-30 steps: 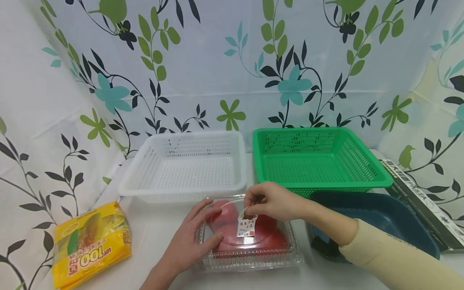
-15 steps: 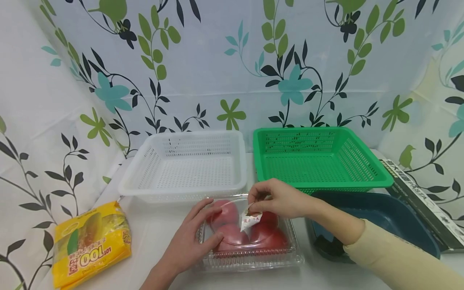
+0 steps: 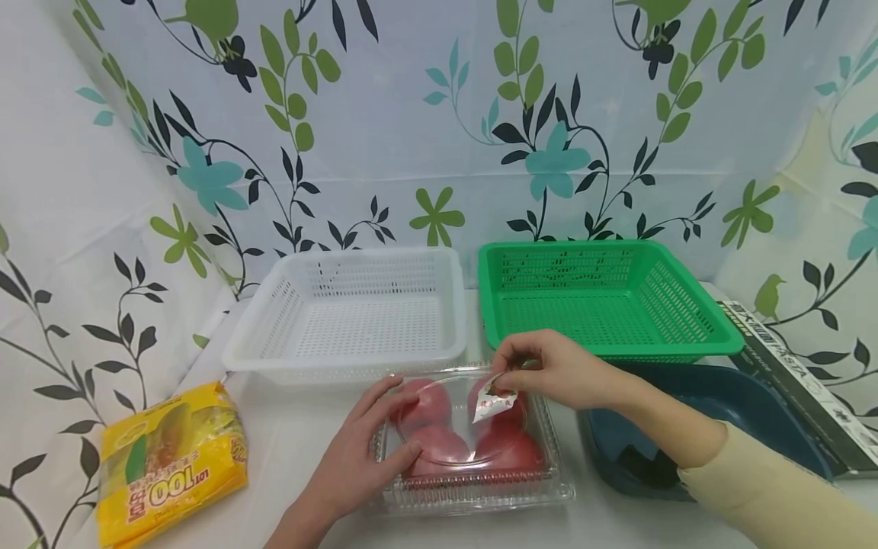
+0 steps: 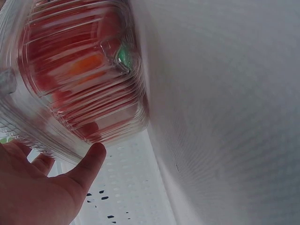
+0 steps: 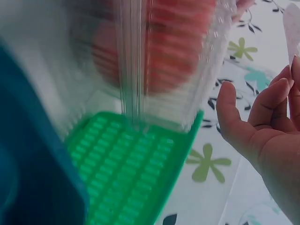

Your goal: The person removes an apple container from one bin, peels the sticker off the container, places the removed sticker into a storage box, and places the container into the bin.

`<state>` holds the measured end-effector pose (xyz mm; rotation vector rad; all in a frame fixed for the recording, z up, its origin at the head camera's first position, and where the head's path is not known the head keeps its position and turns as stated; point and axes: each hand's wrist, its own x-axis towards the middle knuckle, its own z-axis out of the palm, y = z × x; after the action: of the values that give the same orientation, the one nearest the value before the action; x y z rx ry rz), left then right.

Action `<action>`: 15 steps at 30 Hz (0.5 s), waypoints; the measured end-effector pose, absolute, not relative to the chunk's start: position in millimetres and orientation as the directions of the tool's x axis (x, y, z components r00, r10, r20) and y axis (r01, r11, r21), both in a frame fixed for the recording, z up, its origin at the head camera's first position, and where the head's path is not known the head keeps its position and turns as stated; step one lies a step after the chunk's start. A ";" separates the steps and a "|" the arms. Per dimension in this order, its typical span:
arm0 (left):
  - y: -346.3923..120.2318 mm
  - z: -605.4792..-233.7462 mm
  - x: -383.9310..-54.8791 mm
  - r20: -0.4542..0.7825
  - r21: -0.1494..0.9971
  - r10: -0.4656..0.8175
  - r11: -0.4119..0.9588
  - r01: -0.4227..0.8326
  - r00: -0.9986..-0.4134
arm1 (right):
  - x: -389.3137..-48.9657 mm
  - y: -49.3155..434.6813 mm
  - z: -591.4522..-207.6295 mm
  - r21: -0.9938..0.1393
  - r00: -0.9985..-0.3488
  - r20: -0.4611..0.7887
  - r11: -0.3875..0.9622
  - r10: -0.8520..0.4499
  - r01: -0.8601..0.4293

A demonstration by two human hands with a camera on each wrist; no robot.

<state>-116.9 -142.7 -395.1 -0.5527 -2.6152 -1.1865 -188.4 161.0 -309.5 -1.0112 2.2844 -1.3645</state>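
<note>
At the left lies a yellow bag (image 3: pixel 171 467); beside it, the left hand (image 3: pixel 360 446) rests widely spread on the clear box (image 3: pixel 473 499), probably so that the box does not slide; this box stands at the middle of the table (image 3: pixel 288 427), with red fruits (image 3: pixel 436 446) inside; over it is a white label (image 3: pixel 490 407), which the right hand (image 3: pixel 552 370) pinches narrowly, perhaps because the paper is thin; behind the right forearm sits a blue basin (image 3: pixel 744 415).

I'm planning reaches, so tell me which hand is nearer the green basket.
Right. The right hand, pinching the white label, is by the near edge of the green basket; the left hand is farther away, at the left side of the clear container.
</note>
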 end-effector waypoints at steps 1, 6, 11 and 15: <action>-142.9 -395.1 -116.9 0.345 0.675 0.246 0.606 0.421 -0.906 | -188.4 164.3 -308.1 -0.860 -0.713 0.104 0.297 -0.693 -0.415; -143.6 -394.8 -116.9 0.345 0.675 0.248 0.605 0.423 -0.905 | -190.0 182.3 -304.9 -0.864 -0.725 0.122 0.286 -0.678 -0.413; -143.3 -394.7 -116.8 0.334 0.682 0.248 0.602 0.415 -0.909 | -188.5 199.2 -300.3 -0.842 -0.738 0.118 0.328 -0.664 -0.429; -143.2 -394.4 -116.7 0.334 0.684 0.247 0.600 0.414 -0.910 | -189.2 214.5 -297.1 -0.833 -0.747 0.071 0.373 -0.661 -0.409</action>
<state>-116.7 -143.2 -394.4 -0.5491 -2.6220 -1.2002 -189.2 214.5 -297.1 -0.9476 2.3614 -1.3127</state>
